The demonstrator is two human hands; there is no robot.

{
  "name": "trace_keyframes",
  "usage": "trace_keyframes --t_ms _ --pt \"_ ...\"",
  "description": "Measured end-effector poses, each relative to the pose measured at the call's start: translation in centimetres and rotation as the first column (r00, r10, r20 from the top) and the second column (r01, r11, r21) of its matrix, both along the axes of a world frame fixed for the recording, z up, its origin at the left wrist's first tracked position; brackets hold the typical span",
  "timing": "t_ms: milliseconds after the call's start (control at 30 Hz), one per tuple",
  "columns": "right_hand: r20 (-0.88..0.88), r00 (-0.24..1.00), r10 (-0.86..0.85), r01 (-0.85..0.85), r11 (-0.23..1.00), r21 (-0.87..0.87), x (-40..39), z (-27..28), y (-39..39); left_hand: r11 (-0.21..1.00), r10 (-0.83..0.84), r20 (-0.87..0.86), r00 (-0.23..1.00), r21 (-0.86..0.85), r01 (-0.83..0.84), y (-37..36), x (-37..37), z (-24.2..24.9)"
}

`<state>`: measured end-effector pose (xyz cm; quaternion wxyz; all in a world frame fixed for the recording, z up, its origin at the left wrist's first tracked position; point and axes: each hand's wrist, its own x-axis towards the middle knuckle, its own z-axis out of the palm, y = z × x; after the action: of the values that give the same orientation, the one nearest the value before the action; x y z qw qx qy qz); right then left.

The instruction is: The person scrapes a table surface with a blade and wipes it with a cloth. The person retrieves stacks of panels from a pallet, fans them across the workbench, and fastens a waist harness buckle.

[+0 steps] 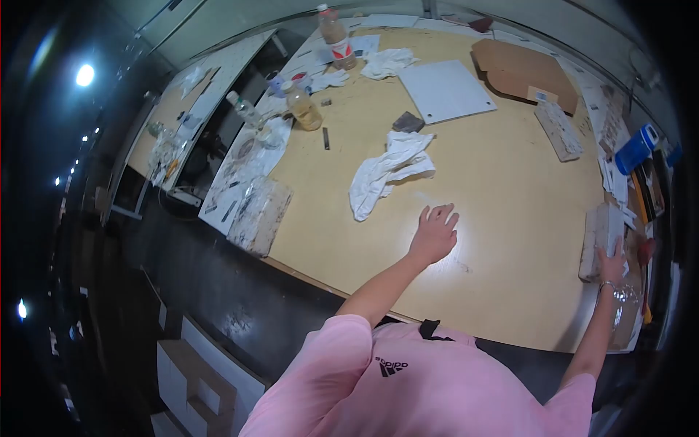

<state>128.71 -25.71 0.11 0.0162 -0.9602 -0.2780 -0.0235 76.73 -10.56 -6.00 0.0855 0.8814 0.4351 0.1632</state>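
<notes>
My left hand (435, 234) hovers at or rests on the tabletop, its slightly bent fingers apart and nothing in them. Just beyond it lies a crumpled white cloth (389, 171). At the right edge, my right hand (611, 264) reaches onto the near end of a long whitish block (603, 226) with worn, stained sides. The fingers there are stretched out along its top; whether they press on it is hard to see. Beside the right wrist is some clear crinkled plastic (625, 295). A small dark grey piece (408, 122) sits behind the cloth.
The pale wooden table (510, 291) holds a white board (446, 91), brown cardboard (524, 71) and a second stained block (559, 131). A tall bottle (336, 40) and a yellowish bottle (302, 108) stand back left. A plastic-wrapped block (261, 215) lies front left; a blue container (636, 149) is right.
</notes>
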Motion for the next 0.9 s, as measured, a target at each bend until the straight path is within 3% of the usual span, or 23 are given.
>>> trace_keyframes --t_ms 100,167,200,267,300,367,433,467,533,667,767,833,900 --pt "0.033 0.999 0.002 0.002 0.992 -0.125 -0.1 0.7 0.4 0.999 -0.014 0.110 0.994 -0.051 0.019 0.2 -0.7 0.0" --pt "0.258 0.961 0.101 -0.076 0.992 -0.104 -2.6 1.4 0.3 0.992 -0.029 0.274 0.961 -0.107 0.061 0.8 -1.7 -1.1" --pt "0.364 0.920 0.143 -0.115 0.989 -0.099 -3.7 1.1 0.1 0.994 0.022 0.341 0.940 -0.111 0.017 0.7 -2.7 -0.3" --pt "0.382 0.903 0.195 -0.244 0.966 0.085 -4.2 -1.7 -0.7 0.990 0.115 0.463 0.879 -0.126 -0.063 -0.1 -6.6 2.7" --pt "0.391 0.894 0.218 -0.303 0.937 0.172 -4.5 -3.1 -1.3 0.990 0.137 0.492 0.860 -0.029 -0.141 -0.3 -9.3 3.3" --pt "0.418 0.868 0.267 -0.356 0.922 0.150 -8.4 -4.2 -3.0 0.939 0.279 0.495 0.823 0.040 -0.343 -0.8 -16.4 5.6" --pt "0.376 0.877 0.298 -0.394 0.895 0.209 -12.4 -3.5 -4.5 0.762 0.497 0.434 0.751 0.195 -0.617 -1.8 -24.7 7.6" --pt "0.357 0.879 0.316 -0.413 0.879 0.239 -13.4 -3.2 -5.1 0.651 0.575 0.394 0.717 0.311 -0.692 -2.1 -29.6 6.4" --pt "0.281 0.929 0.240 -0.311 0.919 0.243 -14.0 -4.2 -6.5 0.482 0.784 0.243 0.571 0.343 -0.807 -3.4 -35.2 8.4" --pt "0.151 0.977 0.148 -0.183 0.949 0.256 -15.4 -5.5 -7.2 0.520 0.847 0.050 0.530 0.134 -0.844 -3.6 -39.4 8.5" --pt "0.124 0.964 0.237 -0.258 0.944 0.207 -14.7 -5.8 -6.9 0.653 0.725 0.117 0.679 0.197 -0.732 -2.9 -41.8 6.1" --pt "0.141 0.933 0.332 -0.354 0.917 0.183 -12.9 -7.1 -6.8 0.659 0.709 0.141 0.691 0.215 -0.721 -2.8 -42.2 5.1" --pt "0.139 0.937 0.322 -0.348 0.902 0.256 -12.1 -9.0 -6.0 0.650 0.704 0.148 0.695 0.259 -0.714 -2.6 -42.7 4.8"
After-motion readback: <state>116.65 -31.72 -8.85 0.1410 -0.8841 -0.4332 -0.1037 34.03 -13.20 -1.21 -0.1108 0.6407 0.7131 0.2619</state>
